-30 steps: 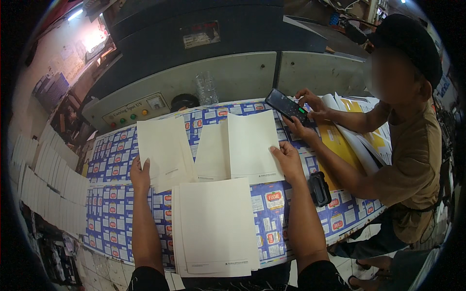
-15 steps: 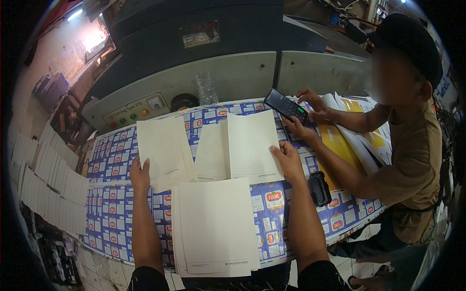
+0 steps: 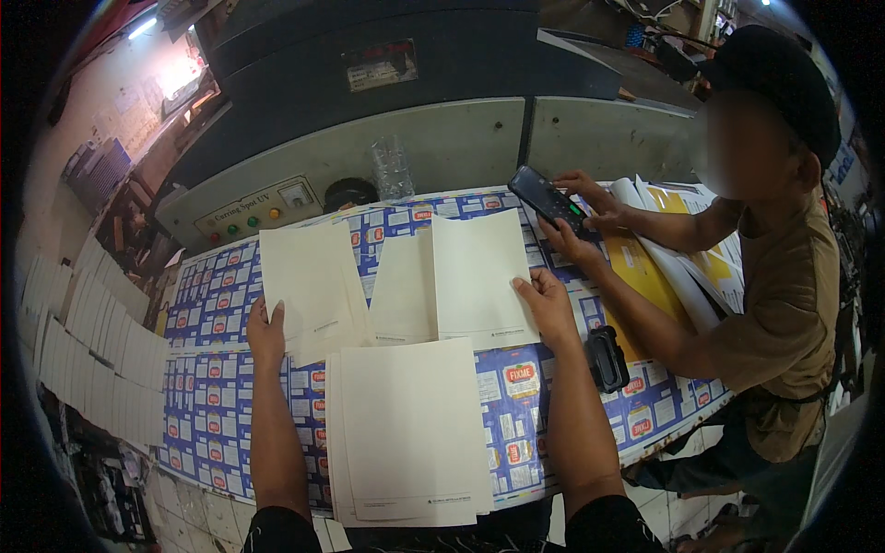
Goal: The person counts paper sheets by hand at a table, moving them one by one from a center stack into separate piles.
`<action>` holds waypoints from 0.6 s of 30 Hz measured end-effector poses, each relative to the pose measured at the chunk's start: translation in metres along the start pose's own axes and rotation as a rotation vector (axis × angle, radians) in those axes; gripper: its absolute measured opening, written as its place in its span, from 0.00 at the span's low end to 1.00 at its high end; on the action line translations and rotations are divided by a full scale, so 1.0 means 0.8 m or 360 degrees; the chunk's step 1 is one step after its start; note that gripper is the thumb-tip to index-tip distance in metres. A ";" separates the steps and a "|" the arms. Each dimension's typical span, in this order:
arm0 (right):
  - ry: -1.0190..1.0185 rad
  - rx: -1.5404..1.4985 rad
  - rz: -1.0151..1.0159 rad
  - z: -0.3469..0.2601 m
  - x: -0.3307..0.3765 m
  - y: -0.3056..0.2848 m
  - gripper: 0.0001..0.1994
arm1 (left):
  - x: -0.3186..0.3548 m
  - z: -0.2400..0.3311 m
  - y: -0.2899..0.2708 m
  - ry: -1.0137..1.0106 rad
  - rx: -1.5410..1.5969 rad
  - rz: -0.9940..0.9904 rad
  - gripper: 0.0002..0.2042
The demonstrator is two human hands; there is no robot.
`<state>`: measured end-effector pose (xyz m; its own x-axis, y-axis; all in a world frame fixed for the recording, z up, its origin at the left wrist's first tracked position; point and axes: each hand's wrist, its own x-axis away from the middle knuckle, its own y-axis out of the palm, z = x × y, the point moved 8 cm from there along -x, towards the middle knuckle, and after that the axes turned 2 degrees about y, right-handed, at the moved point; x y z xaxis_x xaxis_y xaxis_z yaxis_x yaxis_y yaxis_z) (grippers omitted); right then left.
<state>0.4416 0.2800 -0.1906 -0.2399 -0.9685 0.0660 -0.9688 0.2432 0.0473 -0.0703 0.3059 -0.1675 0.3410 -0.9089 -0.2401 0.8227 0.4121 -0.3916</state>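
My left hand (image 3: 266, 332) grips the left edge of a few cream paper sheets (image 3: 309, 286), thumb on top. On the other side, my right hand (image 3: 551, 309) pinches the right edge of a single-looking cream sheet (image 3: 481, 276), whose far end curls up a little. Between them lies another cream sheet (image 3: 404, 286), partly covered by the right one. Closest to me, a stack of cream sheets (image 3: 415, 429) with small print along the bottom rests at the table's near edge, its layers slightly fanned to the left.
A printed blue sheet (image 3: 214, 396) covers the table. Beside me on the right, a person (image 3: 784, 258) holds a dark phone (image 3: 546, 195). A black plastic case (image 3: 608, 359) lies near my right forearm. Behind stand a machine (image 3: 415, 138) and a clear plastic cup (image 3: 392, 170). Paper stacks (image 3: 92, 359) fill the left.
The other person's phone has shifted slightly to the right and their fingers have moved on it. My hands and the sheets stay where they were.
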 end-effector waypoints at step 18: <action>0.0006 -0.0032 -0.0032 0.003 -0.001 0.000 0.10 | -0.008 -0.019 0.000 0.0026 0.0002 -0.0015 0.19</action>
<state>0.4417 0.2807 -0.1927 -0.2198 -0.9731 0.0688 -0.9721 0.2245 0.0688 -0.0795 0.3128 -0.1794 0.3259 -0.9116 -0.2507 0.8265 0.4034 -0.3925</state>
